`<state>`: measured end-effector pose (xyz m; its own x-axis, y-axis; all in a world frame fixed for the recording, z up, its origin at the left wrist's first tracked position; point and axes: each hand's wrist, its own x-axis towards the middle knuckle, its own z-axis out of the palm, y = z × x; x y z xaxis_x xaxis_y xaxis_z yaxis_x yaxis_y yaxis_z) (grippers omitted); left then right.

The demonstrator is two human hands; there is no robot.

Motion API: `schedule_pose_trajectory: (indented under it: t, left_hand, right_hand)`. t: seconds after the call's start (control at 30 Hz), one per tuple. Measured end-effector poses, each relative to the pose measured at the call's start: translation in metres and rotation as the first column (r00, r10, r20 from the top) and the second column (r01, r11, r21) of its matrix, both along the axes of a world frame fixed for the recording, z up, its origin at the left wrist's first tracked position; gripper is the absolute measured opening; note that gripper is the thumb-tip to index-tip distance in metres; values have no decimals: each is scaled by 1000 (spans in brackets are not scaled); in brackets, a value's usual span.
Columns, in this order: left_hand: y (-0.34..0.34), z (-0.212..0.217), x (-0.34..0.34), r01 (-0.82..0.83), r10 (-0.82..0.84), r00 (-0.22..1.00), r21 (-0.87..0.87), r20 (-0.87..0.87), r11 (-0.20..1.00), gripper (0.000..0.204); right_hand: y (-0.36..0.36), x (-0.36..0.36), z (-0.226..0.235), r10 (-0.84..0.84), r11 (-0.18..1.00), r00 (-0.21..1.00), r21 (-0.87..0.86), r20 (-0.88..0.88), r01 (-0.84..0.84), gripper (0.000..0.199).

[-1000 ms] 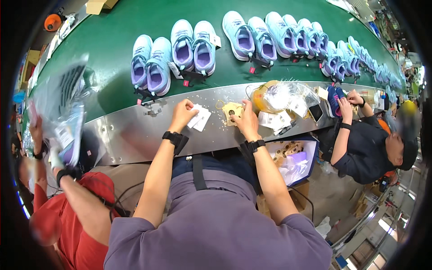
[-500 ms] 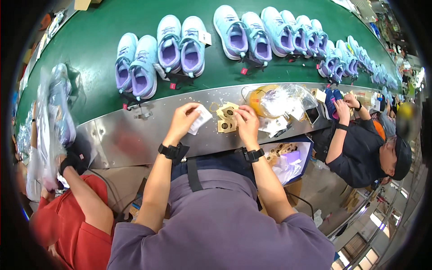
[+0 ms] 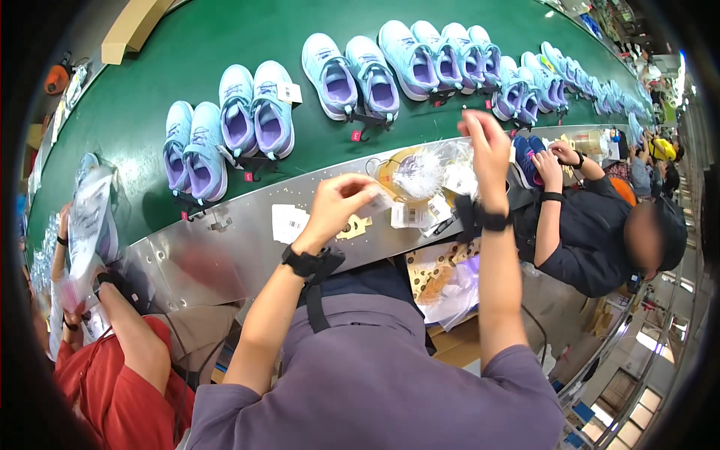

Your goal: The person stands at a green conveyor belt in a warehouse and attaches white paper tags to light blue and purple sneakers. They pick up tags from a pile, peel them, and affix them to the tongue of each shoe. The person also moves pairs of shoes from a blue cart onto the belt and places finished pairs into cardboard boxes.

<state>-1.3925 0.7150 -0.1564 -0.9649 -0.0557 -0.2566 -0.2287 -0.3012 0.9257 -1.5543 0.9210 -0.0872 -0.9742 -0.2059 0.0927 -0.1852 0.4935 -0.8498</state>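
Over the metal ledge, my left hand [image 3: 337,211] is closed in a pinch. Something pale shows at its fingertips, too blurred to name. Below those fingers lie tan card tags [image 3: 355,227] with dark round centres. White barcode labels [image 3: 288,223] rest on the metal just left of that hand. My right hand [image 3: 487,154] is raised over the ledge's far edge, its fingertips drawn together; what they hold, if anything, is too small to make out. Between both hands sits a bundle of clear plastic strands [image 3: 420,174] on a yellowish round thing [image 3: 386,171], with more white labels [image 3: 409,215] in front.
Light-blue shoes with purple linings [image 3: 364,79] stand in pairs along the green belt [image 3: 277,30]. A box [image 3: 427,270] with tan tags and plastic is by my waist. A co-worker in red [image 3: 127,360] works at left, another in black [image 3: 581,259] at right.
My left hand has let go of the white labels, which now lie on the metal, and moved right over the tan tags. My right hand has left the tags and risen to the right.
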Motion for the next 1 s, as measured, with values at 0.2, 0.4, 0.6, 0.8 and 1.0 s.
schedule_pose_trajectory:
  t: [0.2,0.4,0.6,0.8,1.0]
  left_hand:
    - [47,-1,-54,140,-170,962,-150,-215,979,14]
    - [68,-42,-83,222,-224,974,-73,-23,972,16]
    - [43,-6,-49,-192,188,981,-60,-56,980,14]
    - [34,50,-33,-458,477,877,194,-64,868,19]
    - [34,68,-34,-442,461,885,198,-65,875,17]
  right_hand:
    - [18,-76,-57,75,970,714,117,696,-215,31]
    - [10,-30,-1,196,949,980,-260,37,-180,15]
    - [19,32,53,-110,883,977,-468,-181,13,10]
    - [-37,67,52,220,975,970,43,-102,-217,12]
    - [-51,61,43,372,924,833,244,-410,-293,9]
